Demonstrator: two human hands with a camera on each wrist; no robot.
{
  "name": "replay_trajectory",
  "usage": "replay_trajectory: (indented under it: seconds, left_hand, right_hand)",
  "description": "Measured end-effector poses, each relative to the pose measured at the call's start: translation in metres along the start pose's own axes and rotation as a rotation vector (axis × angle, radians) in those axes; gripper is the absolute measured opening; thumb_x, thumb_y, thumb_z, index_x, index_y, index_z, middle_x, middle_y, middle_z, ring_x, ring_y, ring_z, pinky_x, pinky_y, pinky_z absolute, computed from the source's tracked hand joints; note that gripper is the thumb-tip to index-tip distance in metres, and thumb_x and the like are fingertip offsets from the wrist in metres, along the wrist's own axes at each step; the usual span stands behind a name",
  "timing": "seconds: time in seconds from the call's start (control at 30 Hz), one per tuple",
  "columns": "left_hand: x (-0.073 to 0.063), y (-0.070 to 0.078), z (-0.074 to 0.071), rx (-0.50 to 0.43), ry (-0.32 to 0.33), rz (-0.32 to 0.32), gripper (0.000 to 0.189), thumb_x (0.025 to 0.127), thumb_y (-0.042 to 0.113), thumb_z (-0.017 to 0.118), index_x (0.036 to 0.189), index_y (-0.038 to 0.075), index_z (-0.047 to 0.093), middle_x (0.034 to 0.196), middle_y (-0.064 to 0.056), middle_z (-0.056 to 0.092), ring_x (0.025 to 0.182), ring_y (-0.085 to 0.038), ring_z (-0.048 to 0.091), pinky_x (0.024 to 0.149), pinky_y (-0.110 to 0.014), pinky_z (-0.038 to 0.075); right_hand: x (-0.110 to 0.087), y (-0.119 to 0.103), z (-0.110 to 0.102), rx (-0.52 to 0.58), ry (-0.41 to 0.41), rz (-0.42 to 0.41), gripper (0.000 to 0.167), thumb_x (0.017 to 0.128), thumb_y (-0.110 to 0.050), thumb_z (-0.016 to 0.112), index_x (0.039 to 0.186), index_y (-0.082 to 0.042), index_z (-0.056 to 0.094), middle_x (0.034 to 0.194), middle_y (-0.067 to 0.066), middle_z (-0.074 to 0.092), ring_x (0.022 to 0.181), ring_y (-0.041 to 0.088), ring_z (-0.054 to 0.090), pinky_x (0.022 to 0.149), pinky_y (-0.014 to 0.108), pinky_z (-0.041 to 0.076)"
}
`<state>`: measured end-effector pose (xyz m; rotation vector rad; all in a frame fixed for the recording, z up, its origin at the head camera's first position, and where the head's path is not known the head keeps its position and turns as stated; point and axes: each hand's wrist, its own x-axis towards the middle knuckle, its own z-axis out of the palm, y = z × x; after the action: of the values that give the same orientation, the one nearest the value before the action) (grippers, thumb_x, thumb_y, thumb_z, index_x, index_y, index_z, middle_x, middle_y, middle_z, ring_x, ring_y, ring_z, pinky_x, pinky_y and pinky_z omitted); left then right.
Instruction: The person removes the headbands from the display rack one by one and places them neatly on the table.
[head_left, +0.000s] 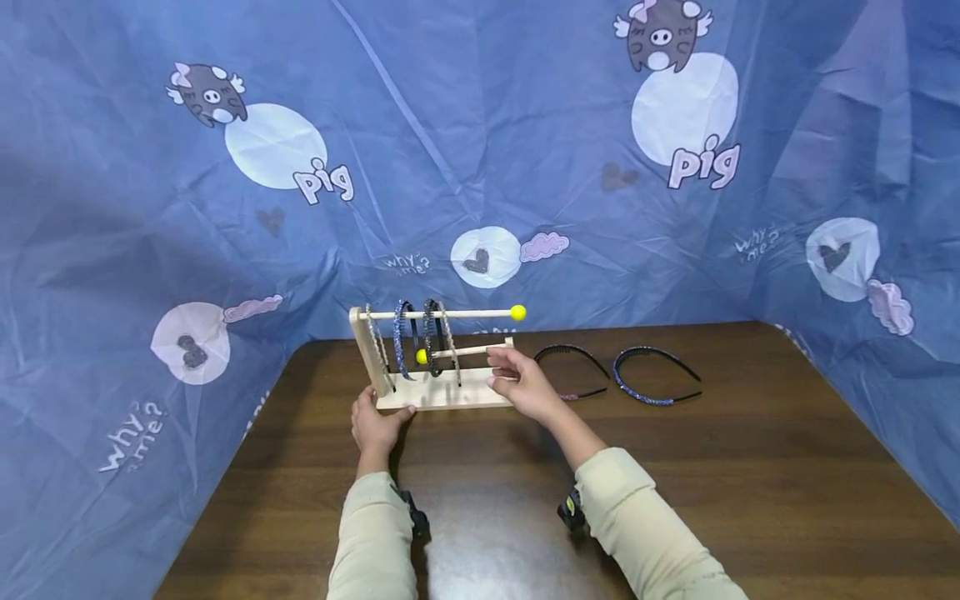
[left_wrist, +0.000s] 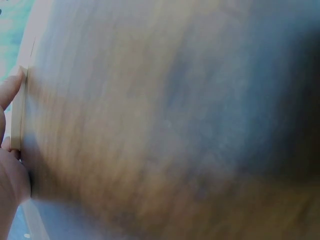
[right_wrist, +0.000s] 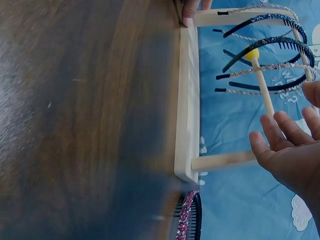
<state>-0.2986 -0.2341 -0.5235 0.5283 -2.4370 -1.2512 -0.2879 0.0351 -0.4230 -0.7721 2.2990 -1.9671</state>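
Observation:
A light wooden headband stand (head_left: pixel 480 392) has two rods tipped with yellow balls. Hanging from its upper rod are a blue headband (head_left: pixel 400 337), a dark headband (head_left: pixel 429 333) and two pale twisted headbands, one (head_left: pixel 451 340) beside the dark one and the other near the left post. My left hand (head_left: pixel 375 427) grips the left end of the base, thumb along the front edge. At the stand's right end, my right hand (head_left: pixel 527 387) is held in front of the lower rod, its fingers loosely bent with nothing in them, as the right wrist view shows.
Right of the stand, a blue headband (head_left: pixel 628 388) and a pink-and-black headband (right_wrist: pixel 185 217) lie on the brown wooden table (head_left: pixel 750 467). Behind the table hangs a blue cloth (head_left: pixel 420 167) printed with pigs.

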Motion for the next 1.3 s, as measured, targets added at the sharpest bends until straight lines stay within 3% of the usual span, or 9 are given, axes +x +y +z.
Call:
replay_trajectory:
  seconds: [0.17,0.6,0.8,0.93,1.13,1.3]
  left_hand:
    - [0.001,0.003,-0.002,-0.008,-0.005,0.007,0.084,0.066,0.023,0.083,0.135,0.004,0.039,0.128,-0.021,0.042,0.12,-0.038,0.036,0.101,-0.049,0.022]
    - [0.004,0.005,-0.008,0.004,-0.016,-0.006,0.085,0.067,0.024,0.083,0.136,0.005,0.038,0.13,-0.021,0.041,0.12,-0.038,0.036,0.102,-0.048,0.021]
    - [0.003,0.005,-0.004,0.001,-0.007,-0.006,0.084,0.067,0.024,0.084,0.136,0.005,0.039,0.129,-0.02,0.042,0.12,-0.037,0.036,0.101,-0.048,0.022]
    - [0.002,0.004,-0.002,0.011,-0.009,-0.011,0.085,0.066,0.025,0.083,0.136,0.005,0.039,0.129,-0.02,0.042,0.119,-0.037,0.037,0.101,-0.048,0.022]
    - [0.001,0.002,0.001,0.012,-0.001,-0.012,0.085,0.067,0.026,0.083,0.136,0.006,0.039,0.129,-0.02,0.042,0.119,-0.036,0.037,0.101,-0.047,0.022]
    - [0.0,0.002,0.001,0.015,-0.001,-0.016,0.084,0.066,0.025,0.084,0.135,0.006,0.04,0.128,-0.02,0.043,0.119,-0.036,0.037,0.1,-0.047,0.023]
  right_hand:
    - [0.004,-0.012,0.004,0.0,-0.006,0.012,0.05,0.085,0.004,0.058,0.131,0.012,0.04,0.125,0.031,0.049,0.113,0.043,0.048,0.095,0.043,0.04]
    - [0.019,-0.013,0.024,0.073,-0.015,0.018,0.054,0.084,0.006,0.058,0.132,0.014,0.036,0.125,0.037,0.044,0.114,0.049,0.044,0.098,0.049,0.035]
    - [0.023,-0.013,0.033,0.026,-0.006,0.0,0.049,0.085,0.005,0.058,0.13,0.014,0.04,0.12,0.033,0.051,0.112,0.044,0.049,0.091,0.04,0.044]
    - [0.022,-0.012,0.036,-0.016,0.009,-0.001,0.043,0.086,0.005,0.058,0.126,0.013,0.045,0.11,0.031,0.058,0.103,0.039,0.055,0.082,0.034,0.048]
    - [0.03,0.007,0.036,-0.048,0.069,-0.07,0.029,0.084,0.009,0.058,0.112,0.014,0.055,0.096,0.03,0.063,0.085,0.037,0.059,0.071,0.029,0.048]
    - [0.038,0.029,0.037,-0.085,0.104,-0.089,0.015,0.083,0.008,0.06,0.098,0.011,0.061,0.096,0.023,0.064,0.081,0.028,0.061,0.071,0.027,0.047]
